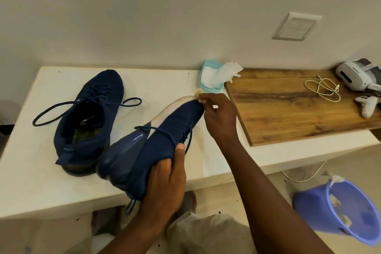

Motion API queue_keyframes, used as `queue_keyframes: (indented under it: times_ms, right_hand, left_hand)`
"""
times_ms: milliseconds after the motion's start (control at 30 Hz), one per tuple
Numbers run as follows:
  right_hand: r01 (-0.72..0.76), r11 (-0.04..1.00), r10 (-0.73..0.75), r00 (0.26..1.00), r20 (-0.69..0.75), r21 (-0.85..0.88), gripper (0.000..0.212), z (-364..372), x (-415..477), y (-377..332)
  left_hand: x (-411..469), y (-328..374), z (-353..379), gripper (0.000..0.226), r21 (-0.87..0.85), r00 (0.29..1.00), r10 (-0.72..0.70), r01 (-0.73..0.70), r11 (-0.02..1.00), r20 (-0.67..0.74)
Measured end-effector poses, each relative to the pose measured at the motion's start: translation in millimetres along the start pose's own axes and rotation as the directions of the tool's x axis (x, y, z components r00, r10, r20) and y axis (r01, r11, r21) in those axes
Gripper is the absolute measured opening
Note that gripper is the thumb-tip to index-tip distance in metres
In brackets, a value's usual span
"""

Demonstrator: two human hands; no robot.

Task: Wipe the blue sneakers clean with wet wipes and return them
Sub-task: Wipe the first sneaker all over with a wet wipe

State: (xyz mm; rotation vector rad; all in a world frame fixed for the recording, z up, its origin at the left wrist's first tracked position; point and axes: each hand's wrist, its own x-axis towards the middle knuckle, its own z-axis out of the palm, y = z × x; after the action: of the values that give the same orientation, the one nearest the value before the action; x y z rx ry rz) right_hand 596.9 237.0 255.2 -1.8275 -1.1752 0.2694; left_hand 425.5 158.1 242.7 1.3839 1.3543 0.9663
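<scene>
White table (31,181) against a plain wall, switch plate (296,27) above; wood board (288,113) laid over its right part, overhanging the front edge. Second sneaker (86,121): upright on the table's left half, laces loose, just beside the held one. Held sneaker (156,142): tilted on its side over the table's front edge, toe toward the wall, pale sole turned left. Left hand (165,187): fingers and thumb curled round its heel end. Right hand (220,117): fingertips pinching a soiled wipe (199,95) against the toe. Wipes pack (208,76): open, at the back where table meets board, a sheet sticking out. Board's right end: cable (323,88), headset (358,76), controller (368,103); bare wood between pack and cable, bare tabletop along the front-left edge. Bucket (309,208): on the floor at right, used wipes inside. Held sneaker's opening hidden behind the left hand; headset cut off by the frame; space under the table dim.
</scene>
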Motion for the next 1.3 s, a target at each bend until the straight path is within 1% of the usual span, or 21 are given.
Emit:
queue_keyframes:
  times_ms: [67,133,200,267,300,367,433,467,533,600,700,800,867,933,967,1033,1100,1133,1200,1267,1300]
  right_hand:
    - [-0.012,1.0,0.013,0.999,0.041,-0.02,0.017,5,5,-2]
    - [-0.151,0.988,0.149,0.988,0.048,0.04,0.017,9,11,2]
    - [-0.307,0.934,0.311,0.95,0.01,0.183,0.012,8,15,6]
    - [-0.376,0.895,0.39,0.921,-0.014,0.239,0.01,5,16,10]
    - [-0.358,0.908,0.373,0.927,-0.027,0.218,0.012,4,14,10]
    - [-0.232,0.961,0.239,0.97,-0.03,0.152,0.022,5,6,1]
    - [-0.082,0.992,0.079,0.996,0.028,0.097,0.024,9,-2,-11]
    - [-0.043,0.997,0.041,0.998,0.045,0.066,0.025,11,-3,-13]
    - [-0.062,0.998,0.062,0.998,0.001,0.017,0.025,9,1,-7]
    - [-0.144,0.99,0.144,0.988,-0.057,0.003,0.022,5,4,9]
    - [-0.264,0.964,0.264,0.964,0.03,0.017,0.025,9,-2,17]
    - [-0.255,0.955,0.264,0.963,-0.047,0.151,0.022,11,1,8]
    - [-0.19,0.965,0.206,0.975,-0.078,0.18,0.022,9,8,1]
    - [-0.151,0.978,0.157,0.987,-0.034,0.14,0.023,10,8,0]
    - [-0.17,0.98,0.172,0.985,-0.006,0.103,0.023,12,7,3]
    - [-0.267,0.963,0.265,0.963,0.048,0.038,0.023,14,6,12]
    - [-0.321,0.946,0.318,0.946,0.07,0.045,0.023,8,9,13]
    - [-0.3,0.951,0.296,0.953,0.059,0.08,0.023,5,11,10]
    - [-0.177,0.975,0.173,0.984,0.04,0.136,0.023,1,15,-1]
    - [-0.069,0.991,0.061,0.995,0.074,0.116,0.025,2,12,-14]
    - [-0.051,0.995,0.045,0.996,0.074,0.082,0.026,5,10,-16]
  left_hand:
    - [0,0,0,0.061,0.011,1.0,0.005,-0.005,1.0,0.01]
    - [1,-2,-1,0.06,0.01,1.0,-0.009,0.009,1.0,0.012]
    - [2,-3,-1,0.06,0.012,1.0,-0.019,0.019,1.0,0.003]
    - [2,-1,-2,0.058,0.005,1.0,-0.02,0.02,1.0,-0.002]
    - [2,0,-2,0.055,-0.003,1.0,-0.019,0.019,1.0,-0.004]
    - [3,2,-3,0.049,-0.025,1.0,-0.013,0.012,1.0,-0.013]
    - [4,4,-5,0.048,-0.032,1.0,-0.017,0.017,0.999,-0.013]
    - [4,6,-5,0.046,-0.034,1.0,-0.024,0.024,0.999,-0.01]
    - [3,9,-6,0.038,-0.041,0.999,-0.048,0.048,0.998,-0.005]
    - [4,11,-7,0.033,-0.036,0.998,-0.063,0.063,0.997,-0.002]
    - [8,12,-10,0.031,-0.042,0.998,-0.066,0.065,0.997,-0.024]
    - [11,9,-10,0.033,-0.056,0.997,-0.073,0.071,0.996,-0.035]
    - [11,6,-10,0.039,-0.045,0.997,-0.076,0.074,0.996,-0.032]
    - [10,5,-10,0.039,-0.041,0.997,-0.075,0.073,0.996,-0.028]
    - [10,5,-9,0.038,-0.043,0.997,-0.073,0.072,0.996,-0.024]
    - [9,8,-10,0.036,-0.052,0.997,-0.075,0.074,0.996,-0.015]
    - [8,10,-10,0.038,-0.063,0.997,-0.074,0.073,0.995,-0.012]
    - [9,9,-11,0.039,-0.063,0.997,-0.073,0.072,0.995,-0.016]
    - [11,8,-11,0.043,-0.056,0.998,-0.067,0.066,0.996,-0.016]
    - [10,8,-11,0.05,-0.043,0.998,-0.057,0.057,0.997,-0.002]
    - [10,9,-10,0.051,-0.042,0.999,-0.052,0.053,0.998,0.007]
